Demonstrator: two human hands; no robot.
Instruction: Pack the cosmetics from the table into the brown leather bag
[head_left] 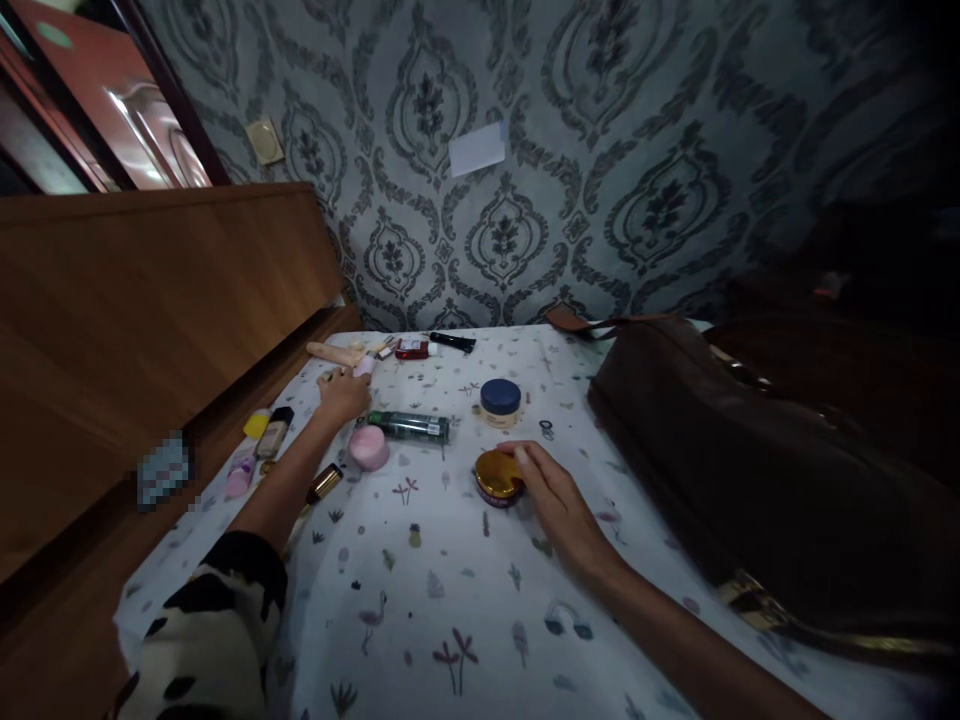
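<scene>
Gold-lidded round jar point(495, 477) on white printed bed sheet point(450, 610), grey damask wallpaper point(600, 120) behind; touched by right hand point(556, 500), grip apart. Left hand point(342, 397) at small pink tube point(364, 367), grip cannot be told.

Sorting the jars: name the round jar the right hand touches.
The gold-lidded jar, touched by the right hand; the blue-lidded jar stands untouched farther back.

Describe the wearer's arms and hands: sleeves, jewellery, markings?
Left side: loose white sleeve with black cow-like patches, ending near the elbow; forearm and left hand bare. Right forearm and right hand bare, no clothing in view. No watch, bracelet or ring visible.
</scene>
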